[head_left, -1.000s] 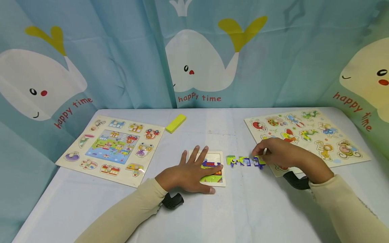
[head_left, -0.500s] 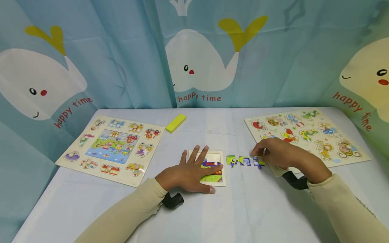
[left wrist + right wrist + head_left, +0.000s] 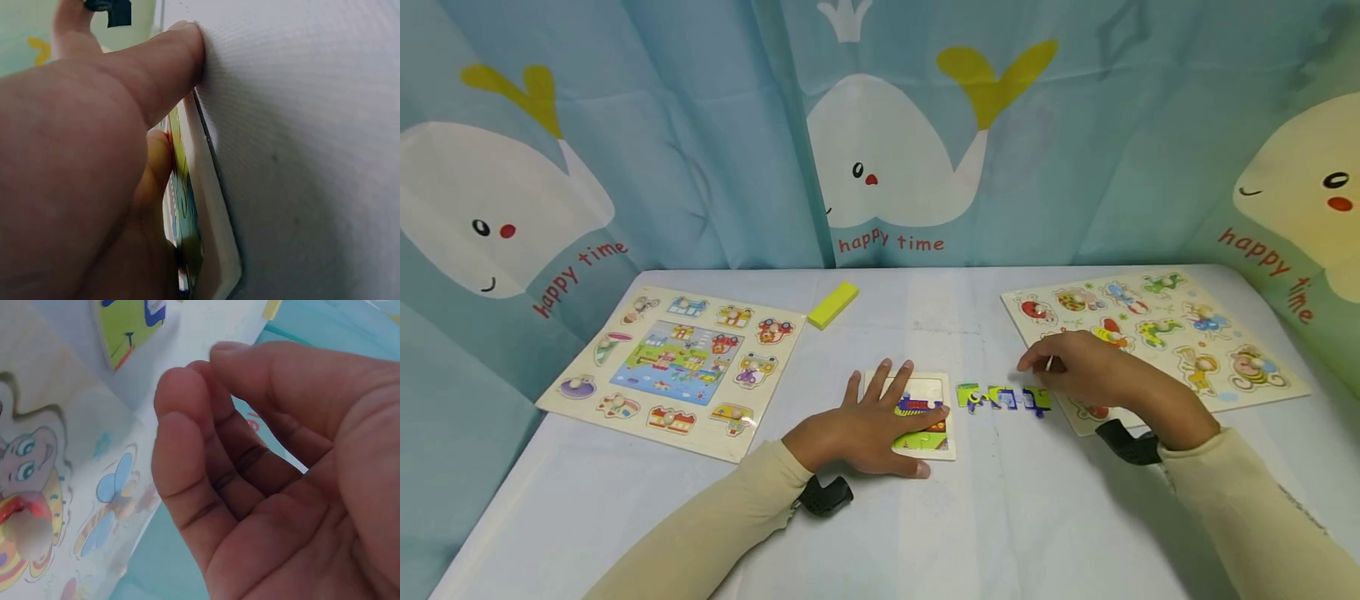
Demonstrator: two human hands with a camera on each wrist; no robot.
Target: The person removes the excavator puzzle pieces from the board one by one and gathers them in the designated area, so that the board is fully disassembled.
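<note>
1. the right hand (image 3: pixel 1086 367) holds nothing: its fingers curl loosely with the thumb close to their tips. the near piece (image 3: pixel 1036 402) lies just on the person's side of those fingertips, apart from them.
2. the middle piece (image 3: pixel 1002 397) is just left of the near piece, and the far piece (image 3: pixel 967 395) is further left from the grip, just beside the picture tray (image 3: pixel 951 437). whether the pieces interlock is too small to tell.
3. the left hand (image 3: pixel 872 429) lies spread across the tray, its thumb tip on the table (image 3: pixel 880 542) just outside the rim. that seems a sound brace; light, even pressure should do.
4. the step looks like sorting loose pieces beside a steadied tray. pinch one by opposite edges, thumb against forefinger, since thin flat wood is probably hard to lift from its middle.
5. lift straight up; dragging could knock the neighbours left of the grip.
6. the bug board (image 3: pixel 1168 350) lies under and beyond the right wrist, so hold that wrist high enough to miss its knobs.
</note>
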